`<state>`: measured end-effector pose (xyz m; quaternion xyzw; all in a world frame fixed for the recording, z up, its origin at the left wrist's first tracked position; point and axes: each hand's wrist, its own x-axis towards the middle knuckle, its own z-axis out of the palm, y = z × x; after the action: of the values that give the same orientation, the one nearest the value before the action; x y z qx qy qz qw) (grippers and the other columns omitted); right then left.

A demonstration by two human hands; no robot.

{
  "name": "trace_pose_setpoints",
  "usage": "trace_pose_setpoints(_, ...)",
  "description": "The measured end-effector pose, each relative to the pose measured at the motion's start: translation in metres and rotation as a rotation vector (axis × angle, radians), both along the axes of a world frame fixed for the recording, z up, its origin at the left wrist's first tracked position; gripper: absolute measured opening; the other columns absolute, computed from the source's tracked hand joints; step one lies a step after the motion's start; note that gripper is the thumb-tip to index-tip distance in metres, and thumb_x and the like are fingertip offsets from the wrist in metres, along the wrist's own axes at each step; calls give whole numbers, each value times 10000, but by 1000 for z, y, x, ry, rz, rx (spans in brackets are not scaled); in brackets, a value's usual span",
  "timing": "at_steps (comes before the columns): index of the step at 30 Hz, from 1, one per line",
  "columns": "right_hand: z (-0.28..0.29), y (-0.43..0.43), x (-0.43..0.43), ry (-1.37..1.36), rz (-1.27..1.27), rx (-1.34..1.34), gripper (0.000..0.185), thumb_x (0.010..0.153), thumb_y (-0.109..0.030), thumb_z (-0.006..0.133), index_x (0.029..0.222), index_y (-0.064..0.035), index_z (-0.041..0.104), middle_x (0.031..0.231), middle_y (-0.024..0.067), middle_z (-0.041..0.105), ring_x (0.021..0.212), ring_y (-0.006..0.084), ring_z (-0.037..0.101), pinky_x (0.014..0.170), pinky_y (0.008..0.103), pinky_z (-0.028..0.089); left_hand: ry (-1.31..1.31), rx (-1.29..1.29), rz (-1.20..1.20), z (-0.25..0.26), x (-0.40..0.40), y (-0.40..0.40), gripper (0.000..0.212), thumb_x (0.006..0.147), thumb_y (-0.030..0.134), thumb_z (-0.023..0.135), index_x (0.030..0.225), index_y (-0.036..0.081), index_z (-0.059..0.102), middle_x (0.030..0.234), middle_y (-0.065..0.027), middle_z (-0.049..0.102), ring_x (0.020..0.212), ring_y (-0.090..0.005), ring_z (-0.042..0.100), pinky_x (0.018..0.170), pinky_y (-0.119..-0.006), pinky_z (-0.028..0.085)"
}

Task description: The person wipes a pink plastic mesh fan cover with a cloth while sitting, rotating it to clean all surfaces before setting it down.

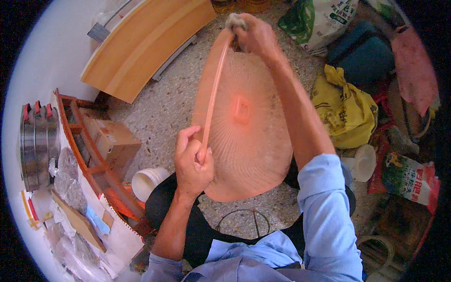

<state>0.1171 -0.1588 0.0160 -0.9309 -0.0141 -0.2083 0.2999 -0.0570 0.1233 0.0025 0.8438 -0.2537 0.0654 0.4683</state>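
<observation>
A translucent orange mesh food cover with an oval frame point(262, 155) is tilted up in front of me, above my knees. My left hand point(194, 165) grips its rim near the lower left. At the far end of that rim is my right hand point(250, 33), its fingers closed on a pale, crumpled cloth point(235, 22) pressed against the rim. A small orange rectangular fitting point(242, 109) shows at the middle of the mesh. Part of the rim lies hidden under my right hand and the cloth.
A curved-looking wooden board point(151, 46) is at upper left. A cardboard box point(114, 139) and a white plastic bucket point(148, 183) stand on the left. Stacked steel pots point(39, 151) are farther left. On the right lie a yellow plastic bag point(347, 109) and a teal container point(363, 53).
</observation>
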Motion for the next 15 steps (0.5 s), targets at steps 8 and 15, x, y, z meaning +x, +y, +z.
trace_pose_setpoints(8,-20,118,-149,-217,236,362,414,717,-16,692,1122,-53,613,990,187,606,929,359,612,804,389,508,26,24,47,0,-2,4,219,681,-120,542,635,-6,361,1110,-218,543,953,-352,567,813,-371,462)
trace_pose_setpoints(15,-40,101,-122,14,-31,959,383,812,-111,619,1181,-22,567,982,135,661,930,194,629,823,320,500,47,35,39,7,-4,-1,245,667,-84,564,623,35,354,1124,-208,554,1007,-334,562,913,-397,445)
